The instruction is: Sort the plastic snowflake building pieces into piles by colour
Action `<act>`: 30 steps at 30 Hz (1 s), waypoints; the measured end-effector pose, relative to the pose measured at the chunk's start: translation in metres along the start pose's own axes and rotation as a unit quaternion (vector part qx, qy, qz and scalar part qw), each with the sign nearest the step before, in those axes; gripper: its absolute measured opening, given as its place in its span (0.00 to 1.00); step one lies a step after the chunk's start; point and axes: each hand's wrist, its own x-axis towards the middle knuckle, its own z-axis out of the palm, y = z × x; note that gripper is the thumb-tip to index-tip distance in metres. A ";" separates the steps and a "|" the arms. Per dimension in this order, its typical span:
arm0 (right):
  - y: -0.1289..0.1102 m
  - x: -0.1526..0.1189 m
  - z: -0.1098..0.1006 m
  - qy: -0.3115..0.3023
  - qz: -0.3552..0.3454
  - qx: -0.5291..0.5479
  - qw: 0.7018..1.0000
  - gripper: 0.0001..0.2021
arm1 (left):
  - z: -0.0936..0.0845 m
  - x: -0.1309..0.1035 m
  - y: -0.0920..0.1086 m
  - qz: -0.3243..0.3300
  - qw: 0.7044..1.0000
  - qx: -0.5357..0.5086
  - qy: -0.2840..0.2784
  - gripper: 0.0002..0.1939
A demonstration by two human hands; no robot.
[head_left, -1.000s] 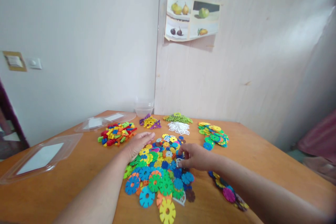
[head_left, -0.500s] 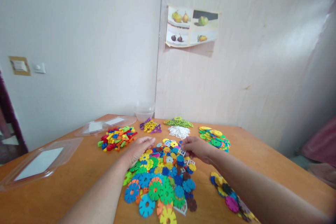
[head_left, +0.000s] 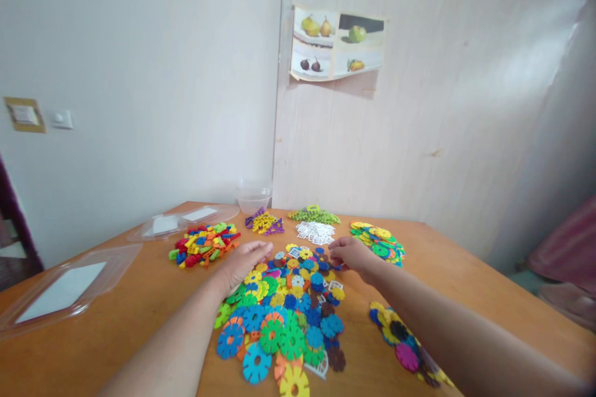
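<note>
A mixed pile of notched plastic discs (head_left: pixel 292 342) in green, blue, yellow, orange and brown spreads in front of me. My left hand (head_left: pixel 246 262) is at the pile's far left edge, thumb and fingers closed together; whether anything is in them is hidden. Across the pile, my right hand (head_left: pixel 350 254) hovers at the far right side with curled fingers, and I cannot make out what they hold. Several white lattice window pieces, such as a white window piece (head_left: pixel 335 285), lie among the discs near this hand. A white arched piece (head_left: pixel 318 367) pokes out at the near side.
Behind the pile are white window pieces (head_left: pixel 315 232), green fence-like pieces (head_left: pixel 314 215), purple and yellow pieces (head_left: pixel 264 222) and a clear bowl (head_left: pixel 254 197). Building blocks (head_left: pixel 203 245) and clear lids (head_left: pixel 63 288) lie left. Larger discs (head_left: pixel 379 240) and smaller discs (head_left: pixel 405 344) lie right.
My right hand has shifted slightly away from the pile's middle, and the white window piece that showed at its fingertips is out of sight. My left hand stays nearly in place. The view has turned slightly.
</note>
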 end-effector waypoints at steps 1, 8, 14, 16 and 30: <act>0.001 -0.003 -0.001 -0.008 -0.001 -0.012 1.000 0.07 | 0.000 0.001 -0.001 -0.001 1.000 0.000 0.002 0.26; 0.010 -0.018 0.002 -0.110 -0.117 -0.185 0.970 0.07 | -0.001 0.000 -0.001 -0.002 1.000 0.008 -0.005 0.26; 0.012 -0.024 0.010 -0.134 -0.183 -0.315 0.922 0.08 | -0.001 -0.003 0.003 -0.001 1.000 0.025 -0.008 0.27; 0.011 -0.026 0.012 -0.127 -0.198 -0.333 0.913 0.08 | 0.000 -0.004 0.004 0.001 1.000 0.025 -0.009 0.27; 0.006 -0.034 0.020 -0.092 -0.248 -0.372 0.890 0.12 | 0.000 -0.002 0.002 0.005 1.000 0.021 -0.007 0.26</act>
